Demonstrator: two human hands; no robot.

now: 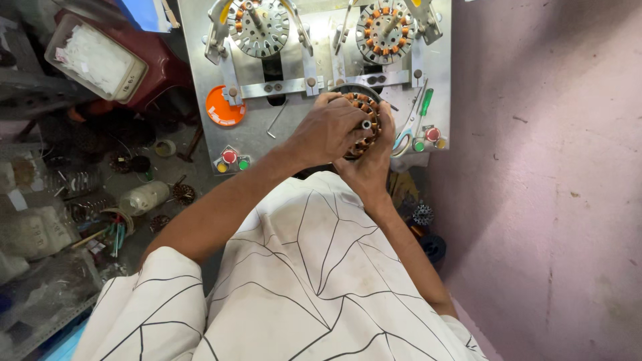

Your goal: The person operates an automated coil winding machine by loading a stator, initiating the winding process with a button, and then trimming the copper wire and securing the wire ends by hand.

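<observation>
Copper-wound and ring-shaped, a round motor stator with orange coils (364, 124) sits near the front edge of a flat grey metal machine panel (294, 117), gripped between a person's two bare hands. The left hand (326, 130) covers the stator's left side, its fingers curled closed over the rim, while the right hand (370, 164) cups it from below and from the right, fingers wrapped up around the outer edge; both hands are clamped on the same piece. A small silver shaft end shows at the stator's centre, between the two hands. At the panel's back edge two more stators stand on spindles: a bare grey steel toothed stator (258, 27) toward the back left corner and a second stator with orange windings (384, 30) toward the back right corner. An orange round disc (223, 107) lies at the panel's left edge. Near the front left corner sit a red round push button (229, 156) with a green one beside it; a matching red button (433, 134) sits at the front right corner. A green-handled screwdriver (424, 103) lies along the right edge, with blue-handled scissors (402, 142) just below it. Off the panel to the left, a clear plastic tray of white pieces (97, 59) rests on a dark red stool. The person wears a white shirt with thin black lines (301, 287).
</observation>
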